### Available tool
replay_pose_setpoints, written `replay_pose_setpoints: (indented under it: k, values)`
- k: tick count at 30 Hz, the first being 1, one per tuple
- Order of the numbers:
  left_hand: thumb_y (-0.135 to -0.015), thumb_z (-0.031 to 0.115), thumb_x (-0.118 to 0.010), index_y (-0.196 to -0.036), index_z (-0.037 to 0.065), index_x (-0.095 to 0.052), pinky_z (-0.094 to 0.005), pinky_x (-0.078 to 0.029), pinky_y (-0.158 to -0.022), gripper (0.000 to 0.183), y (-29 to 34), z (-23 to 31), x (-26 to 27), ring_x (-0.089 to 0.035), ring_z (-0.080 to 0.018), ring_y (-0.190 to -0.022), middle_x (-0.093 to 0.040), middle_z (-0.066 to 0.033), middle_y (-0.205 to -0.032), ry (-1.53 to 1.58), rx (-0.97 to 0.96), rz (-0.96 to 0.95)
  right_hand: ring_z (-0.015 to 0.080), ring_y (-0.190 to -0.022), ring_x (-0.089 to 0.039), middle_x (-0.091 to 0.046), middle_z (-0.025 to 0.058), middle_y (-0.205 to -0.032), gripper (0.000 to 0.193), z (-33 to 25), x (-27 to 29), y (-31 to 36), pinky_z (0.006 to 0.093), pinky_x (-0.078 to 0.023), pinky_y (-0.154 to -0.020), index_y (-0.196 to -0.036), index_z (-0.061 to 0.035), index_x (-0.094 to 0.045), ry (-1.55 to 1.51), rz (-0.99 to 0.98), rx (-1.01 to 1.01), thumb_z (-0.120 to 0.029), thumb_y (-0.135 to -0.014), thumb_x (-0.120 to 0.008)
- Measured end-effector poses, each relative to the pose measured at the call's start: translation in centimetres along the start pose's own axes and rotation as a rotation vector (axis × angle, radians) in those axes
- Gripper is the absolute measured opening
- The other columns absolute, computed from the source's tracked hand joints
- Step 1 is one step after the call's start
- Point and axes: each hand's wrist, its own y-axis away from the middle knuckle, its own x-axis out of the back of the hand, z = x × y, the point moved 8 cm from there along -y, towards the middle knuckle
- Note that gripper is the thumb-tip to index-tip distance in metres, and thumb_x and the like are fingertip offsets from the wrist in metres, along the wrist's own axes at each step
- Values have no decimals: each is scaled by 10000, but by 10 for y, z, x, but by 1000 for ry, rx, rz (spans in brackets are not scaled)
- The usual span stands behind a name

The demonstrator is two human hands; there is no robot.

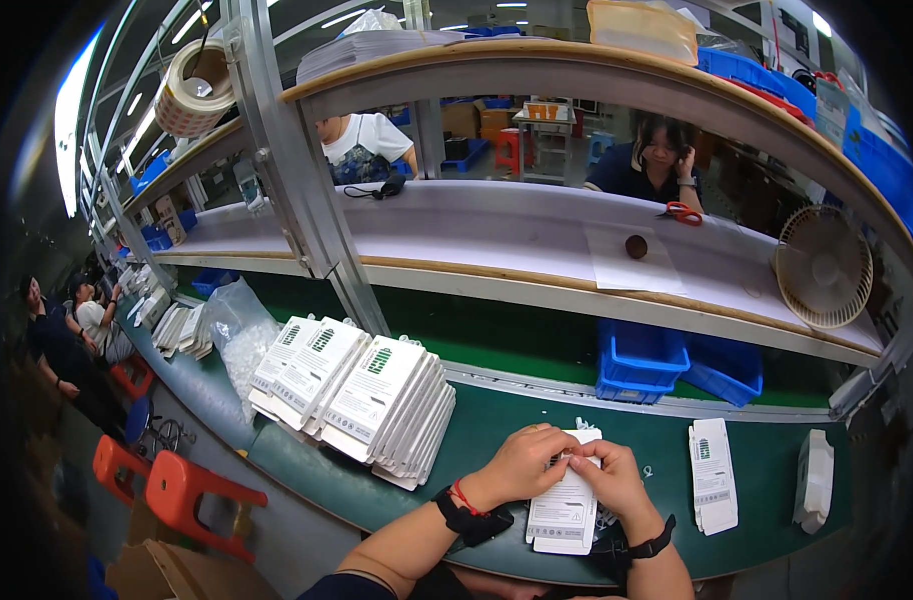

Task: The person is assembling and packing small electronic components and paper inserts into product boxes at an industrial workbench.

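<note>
A flat white printed box lies in front of me at the table's near edge. Over its upper end my left hand and my right hand come together, thumbs and fingers pinched tip to tip. Whatever they pinch is too small and covered to make out. Small white plastic pieces show just beyond the fingers, and another bit lies right of my right hand. To the left, stacks of similar white boxes stand in overlapping piles.
Right of my hands lie a single white box and a white carton on edge. Blue bins sit under the shelf. A clear bag of white pieces rests beyond the stacks. A person sits across the shelf.
</note>
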Motion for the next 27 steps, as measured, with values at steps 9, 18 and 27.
replay_pose_setpoints:
  k: [9, 18, 27]
  values:
    - [-741, 45, -638, -866, 39, -636, -340, -458, -680, 125, -1, 4, -1, -581, -257, -731, -619, -84, -790, -39, -57, -16, 97, -685, -596, -655, 57, -753, 109, -2, 0, 1, 237, -477, -604, -853, -12, -629, 94, 22, 18, -121, -850, -624]
    - [-733, 52, -655, -849, 38, -641, -340, -461, -669, 118, -1, 0, -2, -575, -257, -717, -620, -87, -793, -91, -57, -23, 111, -676, -602, -654, 70, -744, 116, -5, 5, -2, 253, -476, -600, -842, -12, -629, 174, 52, 63, -128, -844, -625]
    - [-718, 29, -648, -833, 44, -638, -335, -463, -668, 116, -1, 0, -3, -574, -251, -713, -619, -80, -782, -88, -59, -32, 109, -686, -603, -659, 72, -752, 115, -10, 6, 0, 253, -474, -574, -820, -9, -638, 185, 65, 73, -123, -824, -645]
